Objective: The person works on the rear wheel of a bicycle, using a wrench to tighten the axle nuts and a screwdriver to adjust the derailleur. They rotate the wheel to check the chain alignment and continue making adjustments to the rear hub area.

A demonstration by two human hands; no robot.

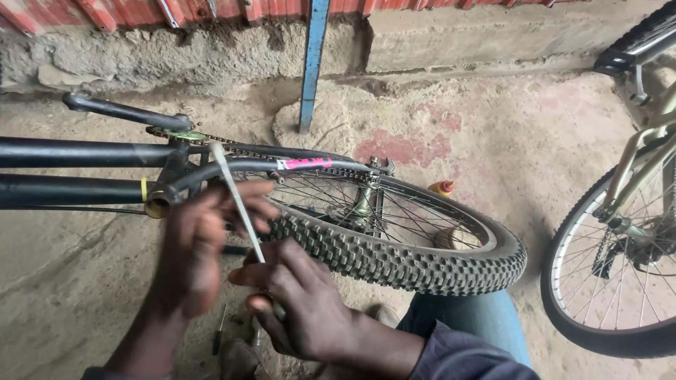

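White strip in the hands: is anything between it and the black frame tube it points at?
Nothing visible does. The white strip, pinched by the right hand with the left hand beside it, already reaches the black frame tube, ahead of the knobby tire.

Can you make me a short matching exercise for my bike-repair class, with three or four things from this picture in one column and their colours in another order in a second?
Things:
1. Knobby tyre
2. Thin rod held between the left hand and right hand
3. Post standing by the wall
4. Small bottle cap behind the wheel

Colours:
A. blue
B. orange
C. black
D. white

Pairs: 1-C, 2-D, 3-A, 4-B
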